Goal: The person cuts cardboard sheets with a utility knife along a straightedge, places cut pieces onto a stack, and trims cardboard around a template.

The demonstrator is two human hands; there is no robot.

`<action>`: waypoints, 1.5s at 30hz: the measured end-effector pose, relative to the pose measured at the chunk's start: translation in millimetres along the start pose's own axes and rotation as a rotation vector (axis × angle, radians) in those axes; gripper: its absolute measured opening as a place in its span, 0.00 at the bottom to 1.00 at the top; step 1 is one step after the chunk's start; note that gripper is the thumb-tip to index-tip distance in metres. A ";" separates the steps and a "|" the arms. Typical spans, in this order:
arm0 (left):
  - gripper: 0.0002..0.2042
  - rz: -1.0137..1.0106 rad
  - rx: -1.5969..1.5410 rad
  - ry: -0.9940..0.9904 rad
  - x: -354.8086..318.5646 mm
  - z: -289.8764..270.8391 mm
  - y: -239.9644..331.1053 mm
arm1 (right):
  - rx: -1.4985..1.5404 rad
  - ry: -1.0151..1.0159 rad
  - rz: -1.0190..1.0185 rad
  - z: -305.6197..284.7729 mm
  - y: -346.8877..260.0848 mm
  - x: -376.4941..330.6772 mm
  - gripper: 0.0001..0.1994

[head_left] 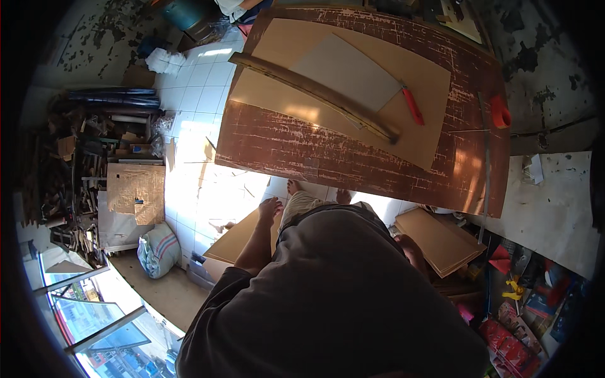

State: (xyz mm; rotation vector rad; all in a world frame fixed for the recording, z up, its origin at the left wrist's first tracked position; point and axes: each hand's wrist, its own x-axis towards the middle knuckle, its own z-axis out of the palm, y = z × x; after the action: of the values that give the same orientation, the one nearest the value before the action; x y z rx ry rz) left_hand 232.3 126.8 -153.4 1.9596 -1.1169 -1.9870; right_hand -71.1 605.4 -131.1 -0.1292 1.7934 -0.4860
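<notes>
My left hand (271, 206) hangs low by my side, fingers loosely stretched, with nothing visible in it. It is close to the upper corner of a brown board (234, 247); whether they touch I cannot tell. My right hand (406, 244) is down beside my hip, near a stack of brown boards (440, 242), its fingers mostly hidden by my body. On the table in front lies a large brown sheet (416, 148) with a grey sheet (346, 68) on it. A long straight bar (309, 94) rests diagonally across both. A red-handled knife (412, 104) lies at the grey sheet's right.
The worn red-brown table (277, 142) fills the upper middle. A red roll (500, 112) and a thin metal strip (486, 151) are at its right edge. Scrap wood (82, 170) and a tied white sack (159, 251) stand left; a cluttered heap (513, 334) lies lower right.
</notes>
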 end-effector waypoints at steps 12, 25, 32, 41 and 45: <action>0.13 0.109 -1.178 0.272 36.6 -97.7 -1.9 | -0.380 0.238 -0.875 -102.5 -335.8 -37.2 0.14; 0.14 0.922 -0.003 0.481 -80.1 -63.8 209.0 | -0.737 0.817 -0.861 -66.0 -425.4 77.3 0.30; 0.09 0.936 -0.386 -0.444 -205.8 -25.3 327.6 | -0.866 0.760 -0.675 -39.5 -470.5 29.0 0.32; 0.20 1.850 -0.540 -1.167 -307.4 -53.0 425.1 | -0.902 0.850 -1.062 -118.4 -416.7 136.8 0.40; 0.19 2.071 -0.857 -1.178 -307.9 -46.3 443.5 | -0.880 0.797 -0.858 -114.6 -447.4 136.3 0.40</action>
State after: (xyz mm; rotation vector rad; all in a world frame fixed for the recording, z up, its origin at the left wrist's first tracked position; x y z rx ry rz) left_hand 144.6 -33.3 356.9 -0.9553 -1.0190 -1.2935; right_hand -291.1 183.7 -56.3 -1.5378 2.5875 -0.3011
